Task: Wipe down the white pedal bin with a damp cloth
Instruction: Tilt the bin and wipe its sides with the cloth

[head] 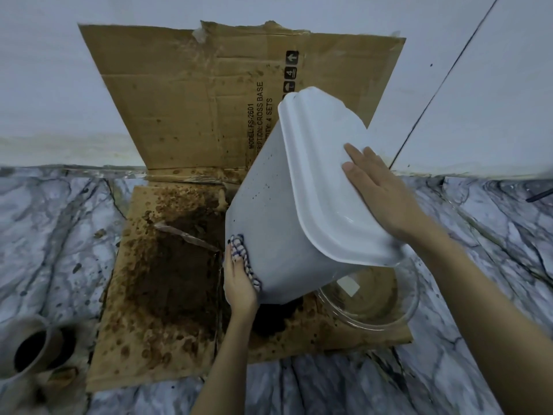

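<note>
The white pedal bin (278, 211) sits just right of the middle of the scene, tipped over at a slant, its closed lid (317, 175) turned toward 3 o'clock and its base down toward 6 o'clock over the stained cardboard (167, 295). The right hand (380, 193) comes in from 4 o'clock and lies flat on the lid, fingers straight and close together, gripping nothing. The left hand (239, 283) reaches up from 6 o'clock and presses a blue-and-white cloth (244, 253) against the bin's side at its 9 o'clock edge, fingers stretched along the wall rather than curled. A glass bowl (401, 307) rests at 5 o'clock, partly under the bin. Clay cups (33, 348) stand at 8 o'clock on the marble floor (54, 235).
</note>
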`<state>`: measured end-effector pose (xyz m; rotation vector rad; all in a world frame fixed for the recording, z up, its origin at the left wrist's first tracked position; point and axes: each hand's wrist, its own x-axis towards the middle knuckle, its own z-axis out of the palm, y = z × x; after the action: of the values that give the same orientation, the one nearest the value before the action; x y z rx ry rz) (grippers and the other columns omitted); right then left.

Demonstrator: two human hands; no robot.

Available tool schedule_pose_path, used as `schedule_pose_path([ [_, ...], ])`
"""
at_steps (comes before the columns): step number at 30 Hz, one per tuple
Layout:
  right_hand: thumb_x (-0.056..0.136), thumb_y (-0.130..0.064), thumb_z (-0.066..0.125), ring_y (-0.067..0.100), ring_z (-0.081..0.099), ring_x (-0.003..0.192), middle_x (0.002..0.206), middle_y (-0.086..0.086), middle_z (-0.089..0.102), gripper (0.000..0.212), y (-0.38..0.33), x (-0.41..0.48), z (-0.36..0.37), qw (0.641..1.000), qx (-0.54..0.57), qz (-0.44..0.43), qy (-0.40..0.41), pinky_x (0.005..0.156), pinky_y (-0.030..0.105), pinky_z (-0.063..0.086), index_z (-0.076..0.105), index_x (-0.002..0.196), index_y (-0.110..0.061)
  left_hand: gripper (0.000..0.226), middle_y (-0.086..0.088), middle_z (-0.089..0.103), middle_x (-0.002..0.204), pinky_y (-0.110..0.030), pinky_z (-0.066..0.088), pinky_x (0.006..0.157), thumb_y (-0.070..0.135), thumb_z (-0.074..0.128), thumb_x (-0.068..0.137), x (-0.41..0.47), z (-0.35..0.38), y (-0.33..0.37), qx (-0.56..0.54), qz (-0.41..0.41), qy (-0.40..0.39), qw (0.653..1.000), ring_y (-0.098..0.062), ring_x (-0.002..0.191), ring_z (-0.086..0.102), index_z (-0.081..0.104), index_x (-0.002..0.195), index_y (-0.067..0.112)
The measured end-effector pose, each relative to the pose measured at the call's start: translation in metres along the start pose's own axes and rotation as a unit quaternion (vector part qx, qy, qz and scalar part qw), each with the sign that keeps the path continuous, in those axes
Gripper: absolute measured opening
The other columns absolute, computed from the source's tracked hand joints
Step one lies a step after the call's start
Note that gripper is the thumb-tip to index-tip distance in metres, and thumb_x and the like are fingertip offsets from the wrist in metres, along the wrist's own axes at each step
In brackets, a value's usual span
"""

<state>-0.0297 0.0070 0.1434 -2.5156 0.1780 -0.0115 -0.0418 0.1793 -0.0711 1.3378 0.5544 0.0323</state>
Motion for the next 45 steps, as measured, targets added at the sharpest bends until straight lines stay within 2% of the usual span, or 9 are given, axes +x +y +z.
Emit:
schedule_pose_path([
  [5, 0.095, -0.056, 0.026, 0.01, 0.003, 0.146, 0.159, -0.009, 0.008, 0.052, -0.01, 0.002, 0.006, 1.0, -0.02, -0.007, 0.002, 0.117, 0.037, 0.003, 0.019, 0.145, -0.044, 0.042, 0.005, 0.037, 0.149, -0.039, 0.024, 0.117, 0.025, 0.037, 0.1, -0.019, 0.012, 0.032, -0.051, 0.031, -0.024, 0.998, -0.012, 0.138, 0.033, 0.038, 0.142, 0.021],
  [11, 0.095, -0.054, 0.028, 0.008, 0.004, 0.146, 0.158, -0.011, 0.009, 0.05, -0.011, 0.0, 0.006, 1.0, -0.004, -0.002, 0.003, 0.117, 0.037, 0.003, 0.021, 0.144, -0.046, 0.034, 0.05, 0.029, 0.131, -0.025, 0.025, 0.113, 0.062, 0.031, 0.088, -0.084, 0.046, 0.09, -0.034, 0.236, -0.076, 0.968, 0.01, 0.135, 0.028, 0.028, 0.122, 0.066],
  [14, 0.095, -0.053, 0.03, 0.006, 0.005, 0.145, 0.158, -0.014, 0.011, 0.049, -0.005, -0.002, 0.0, 1.0, 0.015, 0.006, 0.004, 0.117, 0.036, 0.003, 0.023, 0.143, -0.046, 0.034, 0.046, 0.03, 0.133, -0.023, 0.032, 0.11, 0.063, 0.023, 0.091, -0.08, 0.049, 0.089, 0.013, 0.285, -0.067, 0.956, 0.01, 0.132, 0.032, 0.026, 0.125, 0.064],
  [23, 0.095, -0.054, 0.03, 0.0, 0.008, 0.144, 0.156, -0.019, 0.013, 0.047, 0.007, -0.005, -0.009, 0.999, 0.048, 0.026, 0.002, 0.119, 0.033, 0.004, 0.025, 0.141, -0.05, 0.048, 0.014, 0.029, 0.152, -0.041, 0.023, 0.117, 0.04, 0.035, 0.099, 0.009, 0.02, 0.037, 0.068, 0.081, -0.172, 0.979, -0.009, 0.14, 0.027, 0.024, 0.145, 0.039],
  [27, 0.094, -0.054, 0.03, 0.001, 0.008, 0.144, 0.156, -0.019, 0.014, 0.047, 0.001, -0.005, -0.007, 0.999, 0.034, 0.017, 0.005, 0.115, 0.031, 0.006, 0.025, 0.14, -0.05, 0.054, 0.01, 0.04, 0.147, -0.042, 0.026, 0.116, 0.051, 0.047, 0.087, 0.046, -0.004, -0.01, 0.011, -0.031, -0.118, 0.992, -0.011, 0.136, 0.037, 0.037, 0.139, 0.038],
  [32, 0.094, -0.053, 0.03, 0.002, 0.009, 0.144, 0.155, -0.02, 0.013, 0.046, -0.002, -0.005, -0.007, 0.999, 0.024, 0.025, 0.005, 0.115, 0.032, 0.007, 0.024, 0.14, -0.051, 0.043, 0.003, 0.048, 0.139, -0.043, 0.033, 0.112, 0.036, 0.04, 0.094, 0.048, -0.013, -0.028, -0.011, -0.105, -0.072, 0.992, -0.018, 0.127, 0.046, 0.04, 0.137, 0.031],
  [35, 0.094, -0.052, 0.031, 0.001, 0.009, 0.144, 0.156, -0.019, 0.014, 0.046, 0.0, -0.006, -0.008, 0.999, 0.034, 0.027, 0.009, 0.115, 0.031, 0.006, 0.026, 0.14, -0.05, 0.053, 0.01, 0.047, 0.14, -0.045, 0.031, 0.113, 0.055, 0.044, 0.079, 0.05, -0.007, -0.028, 0.015, -0.077, -0.095, 0.992, -0.015, 0.13, 0.044, 0.043, 0.131, 0.043],
  [40, 0.095, -0.052, 0.03, 0.001, 0.009, 0.144, 0.156, -0.019, 0.015, 0.046, 0.004, -0.005, -0.009, 0.999, 0.034, 0.029, 0.01, 0.115, 0.03, 0.006, 0.025, 0.14, -0.049, 0.049, 0.015, 0.026, 0.151, -0.035, 0.015, 0.119, 0.033, 0.034, 0.101, 0.0, 0.024, 0.064, 0.07, 0.066, -0.187, 0.978, -0.006, 0.14, 0.022, 0.021, 0.148, 0.032],
  [45, 0.093, -0.055, 0.029, 0.002, 0.008, 0.144, 0.156, -0.019, 0.013, 0.048, 0.007, -0.004, -0.009, 0.999, 0.029, 0.033, 0.007, 0.116, 0.034, 0.005, 0.022, 0.14, -0.051, 0.053, 0.032, 0.019, 0.148, -0.04, 0.016, 0.12, 0.049, 0.033, 0.092, -0.028, 0.055, 0.11, 0.048, 0.185, -0.277, 0.942, 0.003, 0.142, 0.015, 0.018, 0.142, 0.048],
])
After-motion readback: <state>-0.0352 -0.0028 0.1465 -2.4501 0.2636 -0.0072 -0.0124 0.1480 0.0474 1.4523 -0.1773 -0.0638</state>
